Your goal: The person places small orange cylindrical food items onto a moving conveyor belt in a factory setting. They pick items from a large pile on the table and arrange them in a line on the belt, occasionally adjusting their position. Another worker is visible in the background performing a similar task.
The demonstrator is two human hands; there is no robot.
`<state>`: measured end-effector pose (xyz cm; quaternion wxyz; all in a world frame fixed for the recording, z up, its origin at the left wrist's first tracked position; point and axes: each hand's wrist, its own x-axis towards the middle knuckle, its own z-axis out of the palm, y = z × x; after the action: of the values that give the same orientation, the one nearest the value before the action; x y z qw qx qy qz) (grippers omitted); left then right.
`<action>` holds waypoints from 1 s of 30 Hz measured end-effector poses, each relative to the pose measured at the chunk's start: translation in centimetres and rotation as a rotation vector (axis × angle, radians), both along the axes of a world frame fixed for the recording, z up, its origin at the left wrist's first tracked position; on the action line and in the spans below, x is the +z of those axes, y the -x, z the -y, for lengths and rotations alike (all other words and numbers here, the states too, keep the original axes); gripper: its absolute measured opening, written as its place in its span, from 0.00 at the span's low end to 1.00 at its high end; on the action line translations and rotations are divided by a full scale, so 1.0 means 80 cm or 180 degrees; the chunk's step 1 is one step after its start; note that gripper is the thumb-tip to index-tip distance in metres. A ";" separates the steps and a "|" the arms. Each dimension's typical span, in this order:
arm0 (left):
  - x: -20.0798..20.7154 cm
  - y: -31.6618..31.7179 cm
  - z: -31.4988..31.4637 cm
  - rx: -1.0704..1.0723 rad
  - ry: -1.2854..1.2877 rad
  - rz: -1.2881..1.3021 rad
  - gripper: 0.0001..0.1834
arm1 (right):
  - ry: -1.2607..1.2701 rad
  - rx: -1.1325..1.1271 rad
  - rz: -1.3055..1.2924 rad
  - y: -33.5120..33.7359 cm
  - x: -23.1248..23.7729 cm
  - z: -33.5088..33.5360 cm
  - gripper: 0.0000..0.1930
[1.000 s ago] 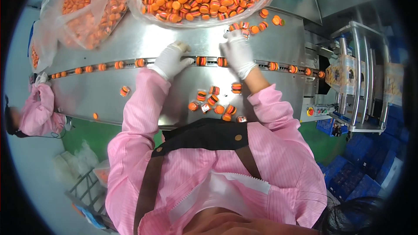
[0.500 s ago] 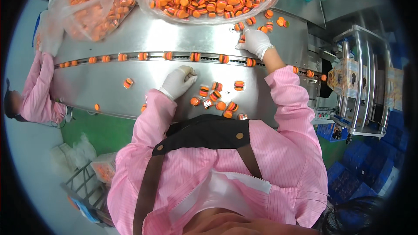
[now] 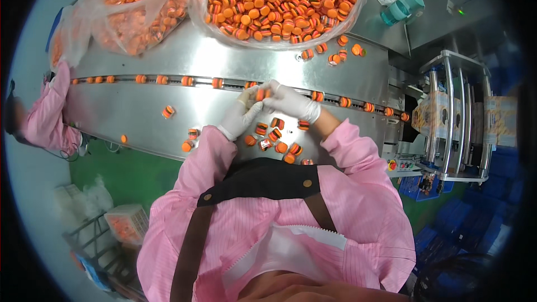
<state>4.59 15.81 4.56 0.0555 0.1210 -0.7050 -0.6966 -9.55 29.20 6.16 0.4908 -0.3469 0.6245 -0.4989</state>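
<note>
Both hands (image 3: pixel 268 106) have met, orange piece (image 3: pixel 260 94) pinched between fingertips.

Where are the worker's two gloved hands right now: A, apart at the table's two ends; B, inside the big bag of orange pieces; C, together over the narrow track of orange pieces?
C: the left hand and right hand meet around an orange piece at the track.

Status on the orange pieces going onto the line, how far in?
Done: the conveyor track already carries a spaced row of orange pieces. In hand: the left hand and right hand meet over one orange piece at the track. Left: loose pieces by the wrists, plus a heaped bag behind.
</note>
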 end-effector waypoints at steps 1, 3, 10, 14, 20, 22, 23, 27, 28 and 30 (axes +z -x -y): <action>0.006 0.002 0.000 -0.0155 -0.0621 0.0128 0.23 | -0.0107 0.0022 -0.0171 -0.011 0.013 0.005 0.17; -0.009 0.000 -0.001 -0.0050 -0.0632 0.0284 0.22 | -0.0632 0.0321 -0.1185 -0.014 0.008 0.010 0.22; -0.027 -0.026 0.025 0.0544 -0.0193 0.0808 0.17 | 0.0281 -0.0142 -0.2165 0.067 0.029 0.053 0.19; -0.061 -0.050 0.027 0.0660 -0.0305 0.0756 0.18 | 0.0895 -0.0996 -0.4081 0.172 0.063 0.116 0.23; -0.054 -0.060 0.027 0.0684 -0.0264 0.0707 0.18 | -0.0568 -0.0796 -0.4947 0.236 0.069 0.195 0.38; -0.051 -0.061 0.028 0.0704 -0.0328 0.0692 0.18 | -0.0844 -0.0738 -0.4909 0.232 0.072 0.207 0.40; -0.050 -0.061 0.028 0.0715 -0.0350 0.0681 0.18 | -0.0985 -0.0712 -0.4888 0.230 0.073 0.211 0.41; -0.048 -0.061 0.026 0.0686 -0.0358 0.0694 0.18 | -0.0432 -0.0907 -0.4657 0.225 0.053 0.210 0.39; -0.048 -0.061 0.027 0.0604 -0.0337 0.0779 0.18 | -0.0386 -0.0939 -0.4630 0.225 0.052 0.207 0.37; -0.048 -0.062 0.030 0.0455 -0.0295 0.0954 0.19 | -0.0547 -0.0734 -0.4677 0.226 0.057 0.205 0.35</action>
<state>9.56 13.42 0.72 -0.0065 0.2757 -0.6622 -0.6967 -27.63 12.83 10.69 -0.0828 -0.4835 0.8607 -0.1365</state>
